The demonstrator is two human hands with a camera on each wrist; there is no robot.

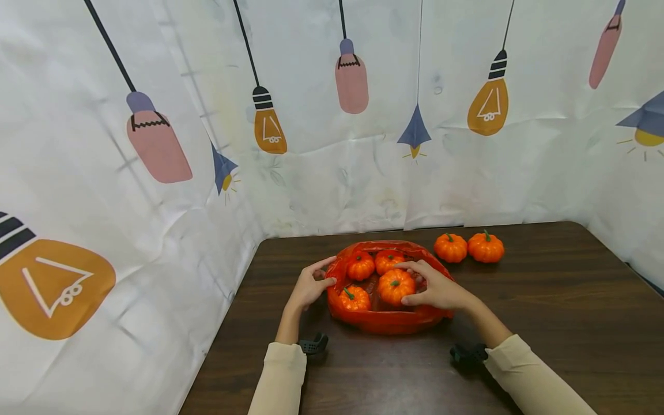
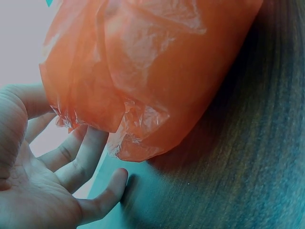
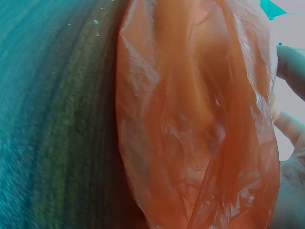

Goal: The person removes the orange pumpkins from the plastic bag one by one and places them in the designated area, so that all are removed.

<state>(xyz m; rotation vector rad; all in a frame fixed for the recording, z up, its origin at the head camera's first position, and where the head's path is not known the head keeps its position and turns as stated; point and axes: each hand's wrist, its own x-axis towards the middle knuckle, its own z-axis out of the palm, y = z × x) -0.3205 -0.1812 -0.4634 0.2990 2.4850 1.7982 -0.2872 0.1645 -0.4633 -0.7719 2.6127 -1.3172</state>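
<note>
A red plastic bag [image 1: 389, 324] stands on the table with its mouth spread wide and its rim rolled out. My left hand [image 1: 309, 286] holds the bag's left rim between thumb and fingers; the left wrist view shows that hand [image 2: 43, 191] beside the thin crinkled plastic. Over the bag's right side reaches my right hand [image 1: 438, 288], its thumb and fingers around a small orange pumpkin [image 1: 395, 287] inside the mouth. Three more little pumpkins lie in the bag, one of them the front-left pumpkin [image 1: 355, 298]. In the right wrist view, the bag's wall [image 3: 190, 119] hides the held pumpkin.
Two more small pumpkins, a left one [image 1: 450, 248] and a right one [image 1: 486, 247], sit side by side on the dark wooden table [image 1: 560, 323], right of the bag. White curtains [image 1: 332, 190] printed with lamps hang behind the table and along its left side.
</note>
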